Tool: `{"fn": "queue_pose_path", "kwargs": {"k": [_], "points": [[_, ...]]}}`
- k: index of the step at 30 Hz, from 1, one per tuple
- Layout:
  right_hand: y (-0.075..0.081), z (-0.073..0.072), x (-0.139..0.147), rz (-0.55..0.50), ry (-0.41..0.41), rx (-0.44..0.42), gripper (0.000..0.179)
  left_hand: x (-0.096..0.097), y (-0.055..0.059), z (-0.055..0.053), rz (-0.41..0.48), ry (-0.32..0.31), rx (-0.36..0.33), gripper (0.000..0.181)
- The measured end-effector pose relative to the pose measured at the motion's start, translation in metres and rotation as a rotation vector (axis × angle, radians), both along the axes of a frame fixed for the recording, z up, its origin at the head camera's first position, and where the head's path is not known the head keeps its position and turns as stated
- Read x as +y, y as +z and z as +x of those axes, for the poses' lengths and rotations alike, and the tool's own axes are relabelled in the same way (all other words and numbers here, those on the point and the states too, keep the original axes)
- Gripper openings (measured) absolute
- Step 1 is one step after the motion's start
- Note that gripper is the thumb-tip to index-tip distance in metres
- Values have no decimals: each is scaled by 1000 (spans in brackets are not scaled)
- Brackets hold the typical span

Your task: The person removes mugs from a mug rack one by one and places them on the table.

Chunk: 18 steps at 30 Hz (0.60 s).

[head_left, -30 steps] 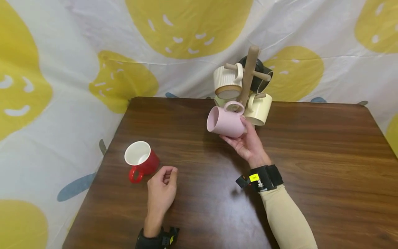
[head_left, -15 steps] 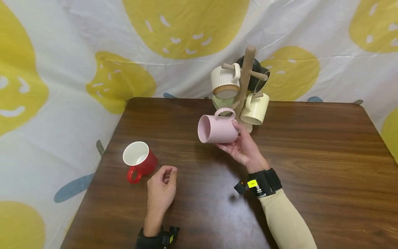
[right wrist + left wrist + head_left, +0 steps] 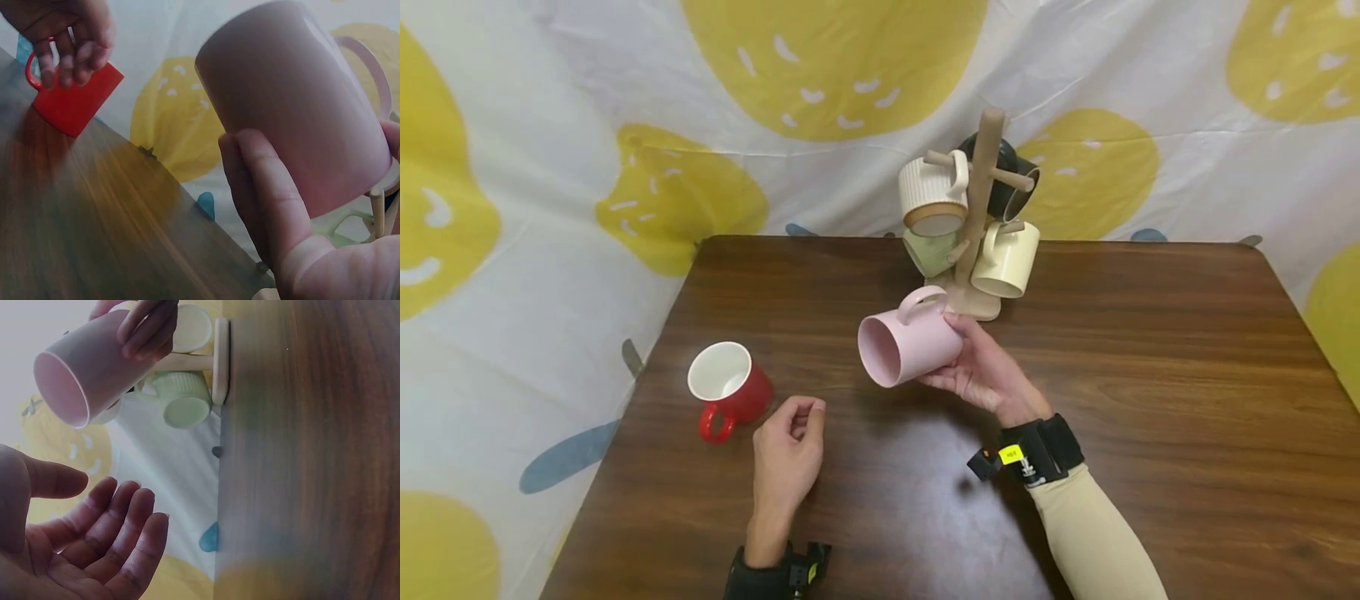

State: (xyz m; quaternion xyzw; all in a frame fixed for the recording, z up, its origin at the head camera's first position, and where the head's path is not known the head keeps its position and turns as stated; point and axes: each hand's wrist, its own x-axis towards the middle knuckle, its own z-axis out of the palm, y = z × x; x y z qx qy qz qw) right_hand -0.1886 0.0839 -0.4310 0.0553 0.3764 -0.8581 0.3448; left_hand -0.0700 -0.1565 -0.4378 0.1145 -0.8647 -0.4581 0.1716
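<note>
A pink mug (image 3: 917, 342) lies sideways in my right hand (image 3: 988, 371), held above the table in front of the rack. Its mouth faces left and its handle points up. In the right wrist view, fingers (image 3: 272, 181) support the side of the pink mug (image 3: 294, 106). My left hand (image 3: 790, 450) holds nothing; its fingers are loosely curled in the left wrist view. Just left of that hand, a red mug (image 3: 748, 396) with a white inside stands upright on the table, handle towards me.
A wooden mug rack (image 3: 977, 212) stands at the back of the brown table (image 3: 1150, 358). On it hang a ribbed white mug (image 3: 931, 187), a cream mug (image 3: 1011, 258), a green mug (image 3: 928, 250) and dark mugs (image 3: 1018, 192). A lemon-print cloth (image 3: 820, 183) hangs behind.
My right hand has drawn the pink mug away from the rack, towards me and to the left. The mug's mouth has tilted lower. My left hand has stayed almost still.
</note>
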Motion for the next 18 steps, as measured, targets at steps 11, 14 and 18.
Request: {"fn": "queue_pose_path", "kwargs": {"k": [11,14,18], "points": [[-4,12,8,71,149,91,44,1,5,-4,-17,-65,35,16],[-5,15,11,77,186,118,42,2,7,-4,-10,-87,34,16],[-6,18,14,81,229,148,39,4,10,-5,4,-121,32,16]]}}
